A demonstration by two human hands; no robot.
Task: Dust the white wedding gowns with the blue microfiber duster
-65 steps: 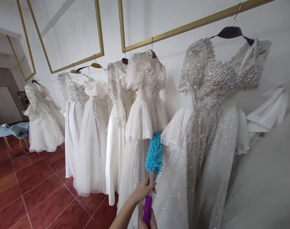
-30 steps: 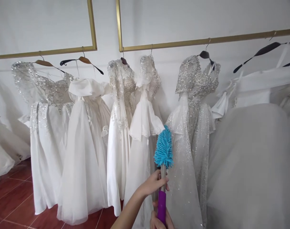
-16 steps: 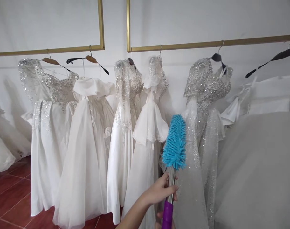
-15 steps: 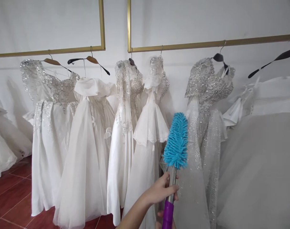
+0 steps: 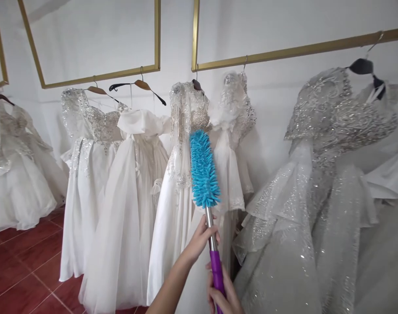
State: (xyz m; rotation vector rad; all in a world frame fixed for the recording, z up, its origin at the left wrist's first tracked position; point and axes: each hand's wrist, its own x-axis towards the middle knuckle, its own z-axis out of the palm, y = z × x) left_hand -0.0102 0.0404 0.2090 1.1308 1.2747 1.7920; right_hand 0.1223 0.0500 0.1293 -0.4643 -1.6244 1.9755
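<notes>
Upright, the fluffy blue, purple-handled duster sits clamped in both hands' fingers.

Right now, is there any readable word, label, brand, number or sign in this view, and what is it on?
None. No text shows on the blue duster, its purple handle, the white dresses, the hangers or the gold rails. The left hand and right hand grip the duster; nothing printed shows there.
</notes>
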